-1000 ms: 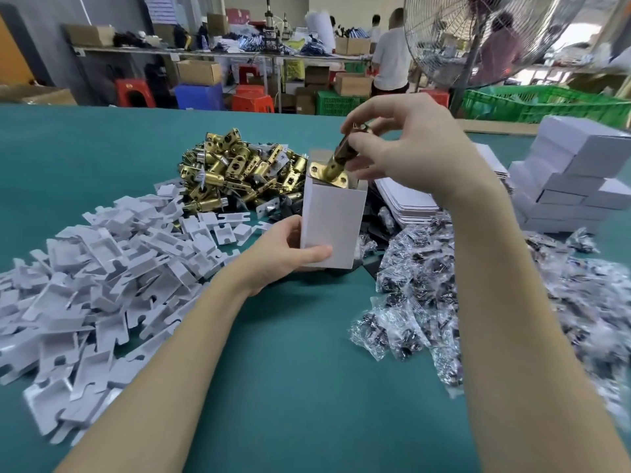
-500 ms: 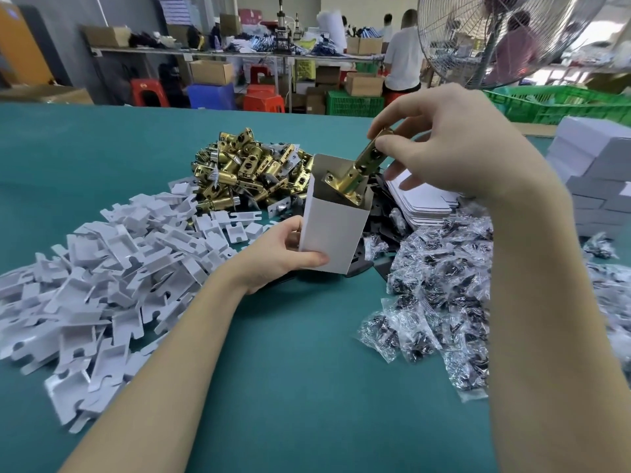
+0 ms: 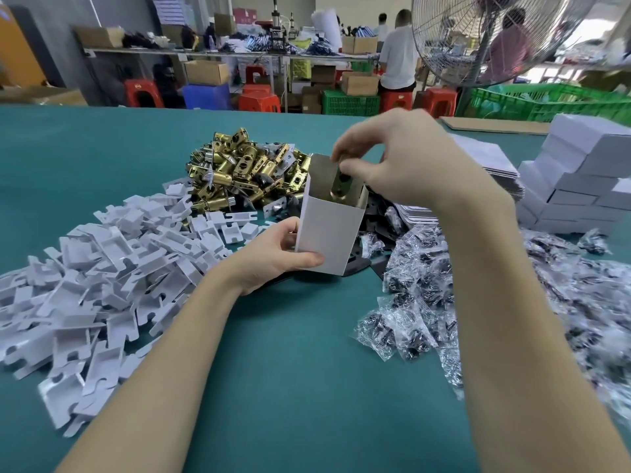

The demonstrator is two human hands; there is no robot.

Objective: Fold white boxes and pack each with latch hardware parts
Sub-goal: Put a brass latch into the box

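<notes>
Left hand (image 3: 273, 256) grips the upright white box (image 3: 329, 230) low down, just in front of the brass latch pile (image 3: 246, 172). Right hand (image 3: 406, 158) pinches a brass latch (image 3: 341, 184) sitting partway inside the box's open top.

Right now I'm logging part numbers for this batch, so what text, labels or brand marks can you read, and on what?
None readable.
white box: blank faces.
brass latch: no legible stamp.
clear bags: any print is blurred.
cardboard cartons: markings too small and blurred.
</notes>
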